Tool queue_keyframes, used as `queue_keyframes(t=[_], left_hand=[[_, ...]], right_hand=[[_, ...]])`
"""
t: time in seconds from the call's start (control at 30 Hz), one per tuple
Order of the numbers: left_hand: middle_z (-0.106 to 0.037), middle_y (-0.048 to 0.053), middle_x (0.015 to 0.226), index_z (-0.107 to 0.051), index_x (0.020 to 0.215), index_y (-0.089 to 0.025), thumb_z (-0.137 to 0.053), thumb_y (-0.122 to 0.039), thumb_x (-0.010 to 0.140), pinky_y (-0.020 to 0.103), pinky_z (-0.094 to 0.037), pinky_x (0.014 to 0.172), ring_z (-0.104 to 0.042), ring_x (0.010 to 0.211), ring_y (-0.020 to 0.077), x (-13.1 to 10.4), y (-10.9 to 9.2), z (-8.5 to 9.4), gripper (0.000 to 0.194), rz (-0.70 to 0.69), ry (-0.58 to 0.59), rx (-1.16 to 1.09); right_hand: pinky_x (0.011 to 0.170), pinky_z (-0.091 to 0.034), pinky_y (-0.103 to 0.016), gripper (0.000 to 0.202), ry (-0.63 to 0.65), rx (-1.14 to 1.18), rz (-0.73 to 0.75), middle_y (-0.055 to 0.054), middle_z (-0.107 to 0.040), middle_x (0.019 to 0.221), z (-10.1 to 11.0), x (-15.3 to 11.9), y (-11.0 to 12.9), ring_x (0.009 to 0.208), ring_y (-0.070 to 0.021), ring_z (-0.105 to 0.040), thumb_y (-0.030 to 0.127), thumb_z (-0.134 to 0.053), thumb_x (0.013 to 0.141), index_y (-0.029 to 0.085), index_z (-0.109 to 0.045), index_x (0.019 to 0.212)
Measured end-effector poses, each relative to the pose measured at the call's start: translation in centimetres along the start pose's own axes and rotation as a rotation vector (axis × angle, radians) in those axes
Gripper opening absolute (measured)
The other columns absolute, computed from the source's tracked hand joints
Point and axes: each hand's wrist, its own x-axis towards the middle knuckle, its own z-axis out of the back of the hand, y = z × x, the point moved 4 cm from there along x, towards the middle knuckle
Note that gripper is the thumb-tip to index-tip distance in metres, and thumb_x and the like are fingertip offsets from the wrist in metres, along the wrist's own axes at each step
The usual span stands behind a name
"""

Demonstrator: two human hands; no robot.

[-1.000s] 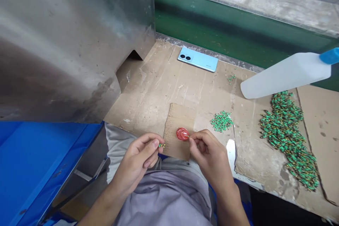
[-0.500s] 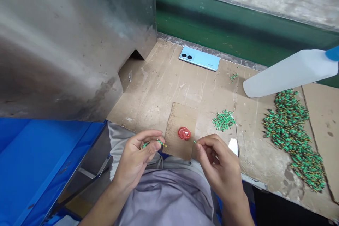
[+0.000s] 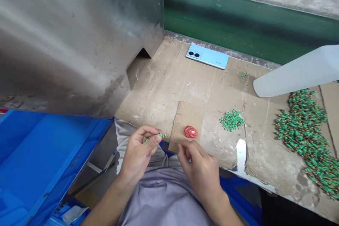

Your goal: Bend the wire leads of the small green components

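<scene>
My left hand (image 3: 139,153) is closed around several small green pieces with yellow tips (image 3: 160,136), their ends poking out between thumb and forefinger. Just right of it, my right hand (image 3: 201,166) pinches a tiny green piece (image 3: 178,142), mostly hidden by the fingertips. Beyond the right fingers, a glossy red blob of paste (image 3: 190,132) sits on a small cardboard sheet (image 3: 182,113). To its right lies a small heap of tiny green pieces (image 3: 232,120). A much larger heap of green-and-yellow pieces (image 3: 304,137) spreads along the right side.
A light blue phone (image 3: 207,56) lies at the back of the cardboard-covered table (image 3: 159,88). A white bottle (image 3: 299,72) stands at the right, near a few scattered green bits (image 3: 243,76). A metal panel (image 3: 79,42) rises at left, above a blue bin (image 3: 45,155).
My right hand has moved left, from beside the red paste to in front of it, closer to my left hand. The view has shifted slightly, so the table things appear further right.
</scene>
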Motion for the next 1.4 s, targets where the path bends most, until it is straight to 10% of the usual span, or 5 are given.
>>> queue_keyframes(t=[0.37,0.67,1.23,1.4], left_hand=[[-0.080,0.005,0.077,-0.081,0.082,-0.017,-0.105,-0.032,0.065,0.014,-0.029,0.043,-0.042,0.046,0.0023,-0.4,0.4,0.2,0.033,-0.057,-0.004,0.042],[-0.084,0.003,0.085,-0.088,0.084,-0.023,-0.094,-0.025,0.085,0.024,-0.060,0.079,-0.077,0.082,0.0167,-1.1,0.7,0.0,0.006,-0.297,0.223,0.229],[-0.084,0.000,0.082,-0.083,0.093,-0.020,-0.079,-0.013,0.097,0.013,-0.059,0.071,-0.080,0.072,0.0112,-2.4,-0.2,-2.1,0.009,-0.665,0.329,0.627],[-0.084,0.000,0.081,-0.084,0.088,-0.020,-0.087,-0.022,0.092,0.013,-0.059,0.071,-0.080,0.073,0.0120,-2.2,-0.1,-1.9,0.006,-0.510,0.284,0.596]], right_hand=[[0.049,-0.039,-0.029,0.018,-0.025,0.034,-0.002,0.001,-0.068,0.072,0.5,0.0,0.1,0.052,-0.0123,-0.062,0.020,-0.052,0.113,0.020,-0.065,0.100],[0.053,-0.052,-0.021,0.016,-0.107,0.650,-0.200,0.002,-0.064,0.083,2.1,-0.7,-1.0,0.059,-0.0097,-0.062,0.009,-0.060,0.106,0.024,-0.064,0.108],[0.077,-0.069,-0.023,0.010,-0.104,1.341,-0.381,-0.002,-0.078,0.106,1.4,0.1,0.6,0.081,-0.0112,-0.079,0.024,-0.060,0.114,0.027,-0.068,0.110],[0.082,-0.067,-0.025,0.012,-0.089,1.311,-0.262,-0.003,-0.076,0.105,1.3,-0.3,0.1,0.089,-0.0125,-0.077,0.020,-0.057,0.114,0.027,-0.066,0.115]])
